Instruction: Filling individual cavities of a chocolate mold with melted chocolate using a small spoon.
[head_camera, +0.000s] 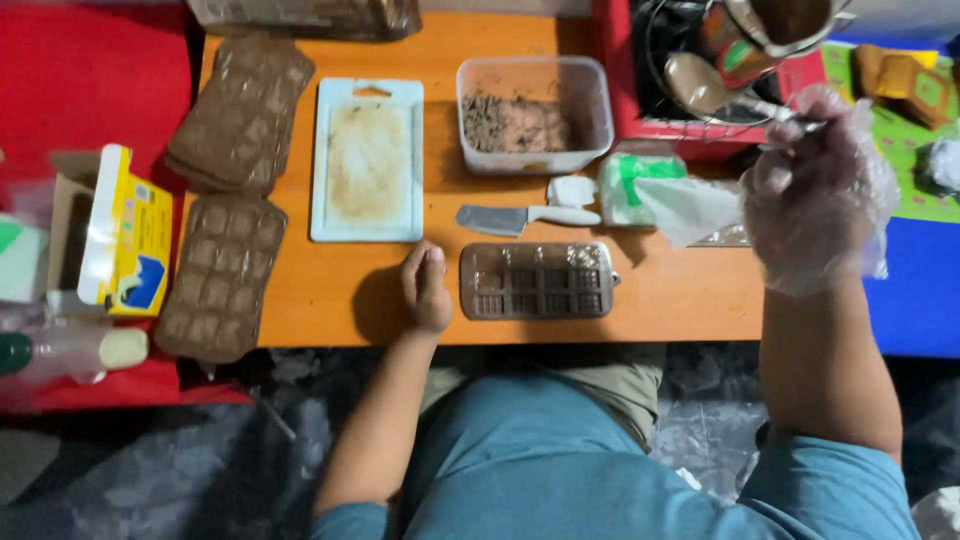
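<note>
Right hand (815, 195), gloved, grip closed on spoon (715, 92); keep level toward mould (537, 281). Left hand (427, 288) fisted, empty, steadies on desk (680, 290).

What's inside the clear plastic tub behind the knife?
The clear plastic tub holds a low layer of dark chopped bits, likely chocolate. Its frosted walls blur the rest, so the corners can't be made out.

Tin (770, 30) above spoon (705, 88) and top tray (300, 15) cut by edge.
</note>
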